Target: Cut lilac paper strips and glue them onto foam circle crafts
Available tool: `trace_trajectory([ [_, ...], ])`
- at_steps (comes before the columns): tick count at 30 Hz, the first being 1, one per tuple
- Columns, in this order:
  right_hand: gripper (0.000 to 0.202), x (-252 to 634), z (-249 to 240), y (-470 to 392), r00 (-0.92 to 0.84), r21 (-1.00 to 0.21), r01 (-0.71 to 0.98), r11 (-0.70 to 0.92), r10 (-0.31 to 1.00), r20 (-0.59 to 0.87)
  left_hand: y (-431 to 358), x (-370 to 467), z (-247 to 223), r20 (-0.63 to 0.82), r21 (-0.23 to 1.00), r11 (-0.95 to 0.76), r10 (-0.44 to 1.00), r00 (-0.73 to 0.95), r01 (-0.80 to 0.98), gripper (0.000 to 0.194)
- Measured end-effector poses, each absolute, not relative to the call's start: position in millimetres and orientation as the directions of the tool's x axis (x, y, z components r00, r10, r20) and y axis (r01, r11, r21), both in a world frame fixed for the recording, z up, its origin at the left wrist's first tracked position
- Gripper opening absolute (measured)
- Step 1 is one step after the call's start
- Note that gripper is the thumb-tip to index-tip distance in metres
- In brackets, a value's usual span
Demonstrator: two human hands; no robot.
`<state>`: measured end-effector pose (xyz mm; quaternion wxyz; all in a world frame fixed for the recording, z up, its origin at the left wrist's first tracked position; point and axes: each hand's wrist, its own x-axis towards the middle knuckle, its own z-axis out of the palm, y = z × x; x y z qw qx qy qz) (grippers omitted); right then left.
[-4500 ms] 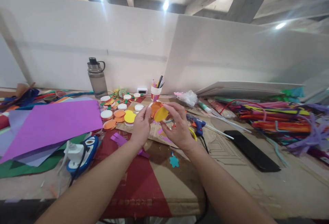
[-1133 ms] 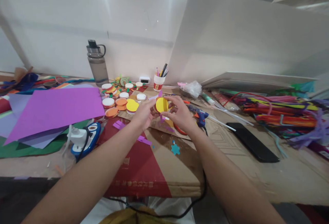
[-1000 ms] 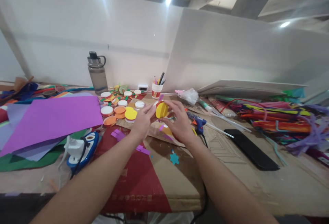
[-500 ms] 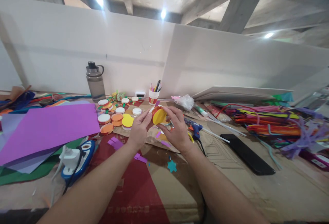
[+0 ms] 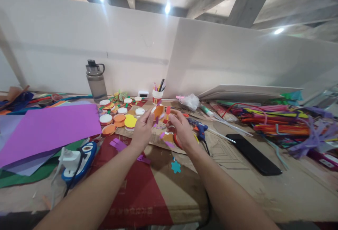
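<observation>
Near the middle of the table, my left hand [image 5: 144, 128] is closed on a round paper piece [image 5: 158, 111] with an orange face, a white edge and purple tabs sticking out. Just to its right, my right hand [image 5: 181, 128] pinches a small red and yellow paper piece [image 5: 168, 110], seen nearly edge-on; its full shape is hard to make out. A gap separates the two pieces. Below the hands lie purple paper scraps [image 5: 118, 145] and a teal star-shaped cutout [image 5: 175, 166] on the cardboard.
Round white, orange and yellow pieces [image 5: 119, 120] cluster at left, beside purple paper sheets [image 5: 58, 124]. A water bottle [image 5: 96, 82] and a pen cup [image 5: 157, 96] stand at the back. Rightward are a blue glue gun [image 5: 201, 131], a black phone [image 5: 256, 154] and pipe cleaners [image 5: 274, 121].
My hands have moved slightly apart. The yellow face between them has turned out of sight, and an orange face now shows in my left hand, with a red and yellow piece at my right fingertips.
</observation>
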<state>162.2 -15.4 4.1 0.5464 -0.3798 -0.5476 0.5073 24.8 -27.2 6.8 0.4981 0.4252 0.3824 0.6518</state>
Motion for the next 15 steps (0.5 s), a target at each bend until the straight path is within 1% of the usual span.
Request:
trace_trajectory([
  [3,0.035,159.0,6.6,-18.9,-0.217,-0.961,-0.278,0.007,0.974,0.070,-28.5,23.2,7.7,0.379,0.910,-0.395,0.915,-0.137,-0.127,0.029],
  [5,0.036,158.1,7.9,-20.4,-0.262,-0.946,-0.319,-0.057,0.965,0.030,-28.9,23.2,7.8,0.446,0.890,-0.453,0.889,-0.109,-0.053,0.029],
  [7,0.037,158.3,8.3,-20.1,-0.271,-0.940,-0.332,-0.083,0.962,0.011,-29.2,24.0,7.7,0.453,0.888,-0.458,0.887,-0.095,-0.042,0.029],
  [15,0.039,161.1,8.7,-16.0,-0.260,-0.929,-0.341,-0.142,0.964,-0.051,-26.3,29.3,0.6,0.393,0.905,-0.398,0.917,-0.062,-0.148,0.031],
])
